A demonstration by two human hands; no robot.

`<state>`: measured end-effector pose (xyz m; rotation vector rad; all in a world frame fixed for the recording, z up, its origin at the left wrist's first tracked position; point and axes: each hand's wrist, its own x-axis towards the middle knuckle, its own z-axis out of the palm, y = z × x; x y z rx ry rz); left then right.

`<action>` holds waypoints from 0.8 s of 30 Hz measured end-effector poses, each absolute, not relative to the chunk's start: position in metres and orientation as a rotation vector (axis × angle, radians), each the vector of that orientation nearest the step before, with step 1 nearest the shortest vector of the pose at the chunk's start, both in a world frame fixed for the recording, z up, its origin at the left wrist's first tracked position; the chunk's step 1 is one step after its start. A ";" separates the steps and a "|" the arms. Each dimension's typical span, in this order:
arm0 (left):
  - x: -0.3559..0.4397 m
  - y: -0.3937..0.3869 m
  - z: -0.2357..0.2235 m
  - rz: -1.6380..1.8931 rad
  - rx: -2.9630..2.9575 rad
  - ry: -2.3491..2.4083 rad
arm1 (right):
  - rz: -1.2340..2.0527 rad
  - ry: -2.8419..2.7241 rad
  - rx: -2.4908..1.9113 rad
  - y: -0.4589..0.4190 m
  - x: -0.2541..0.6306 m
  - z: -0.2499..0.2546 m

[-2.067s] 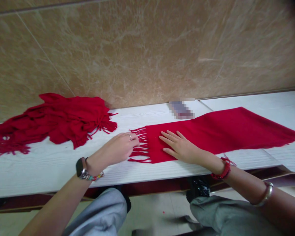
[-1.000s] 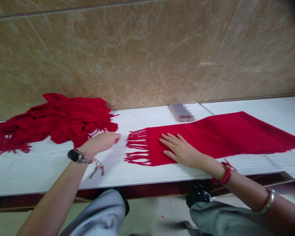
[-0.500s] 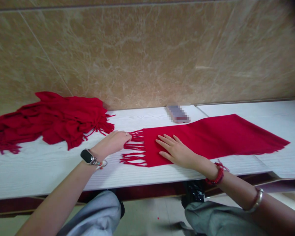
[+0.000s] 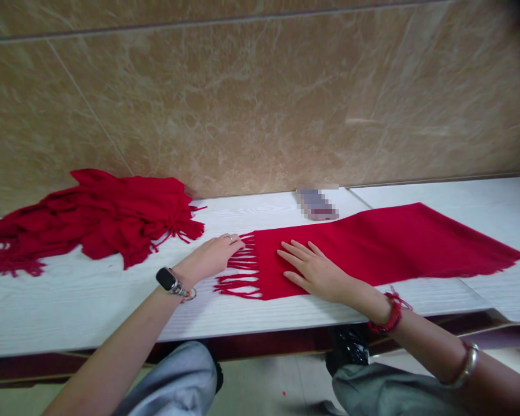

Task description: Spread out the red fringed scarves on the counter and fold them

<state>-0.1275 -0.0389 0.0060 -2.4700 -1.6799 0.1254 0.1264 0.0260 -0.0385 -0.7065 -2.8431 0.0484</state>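
Note:
A red scarf (image 4: 372,248) with a fringed left end lies folded flat and lengthwise on the white tabletop. My left hand (image 4: 212,256) is at that fringe, its fingers curled together over the upper strands; the fingertips are partly hidden. My right hand (image 4: 316,271) rests palm down on the scarf near the fringed end, fingers spread. The scarf's right end tapers to a slanted point. To the left, a loose heap of crumpled red fringed cloth (image 4: 125,216) lies against the wall.
A phone (image 4: 318,204), partly pixelated, lies behind the scarf near the tiled wall (image 4: 242,110). The white table (image 4: 112,312) has its front edge just before my knees. Below it, a shiny black item (image 4: 351,345) shows beside my right knee.
My left hand has shifted slightly right, further onto the fringe strands. My right hand stays flat on the scarf. The whole view has moved slightly.

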 end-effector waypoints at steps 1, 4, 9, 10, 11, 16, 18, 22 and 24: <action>-0.135 -0.040 0.006 0.156 -2.417 -1.738 | 0.051 -2.836 -0.703 0.026 0.126 -0.039; -0.158 -0.046 0.011 0.289 -2.232 -1.940 | 0.054 -2.823 -0.699 0.026 0.126 -0.039; -0.156 -0.050 0.020 0.329 -2.128 -2.006 | 0.053 -2.821 -0.713 0.024 0.126 -0.039; -0.150 -0.048 0.018 0.249 -2.172 -1.952 | 0.052 -2.818 -0.713 0.024 0.126 -0.039; -0.143 -0.045 0.016 0.159 -2.230 -1.886 | 0.052 -2.814 -0.714 0.024 0.126 -0.040; -0.129 -0.030 0.003 0.001 -2.448 -1.663 | 0.057 -2.811 -0.724 0.025 0.126 -0.041; -0.136 -0.030 0.002 0.079 -2.393 -1.718 | 0.059 -2.822 -0.728 0.025 0.126 -0.040; -0.155 -0.038 0.007 0.219 -2.130 -1.942 | 0.066 -2.827 -0.724 0.024 0.126 -0.038; -0.159 -0.042 0.010 0.276 -2.045 -2.035 | 0.065 -2.819 -0.719 0.024 0.126 -0.038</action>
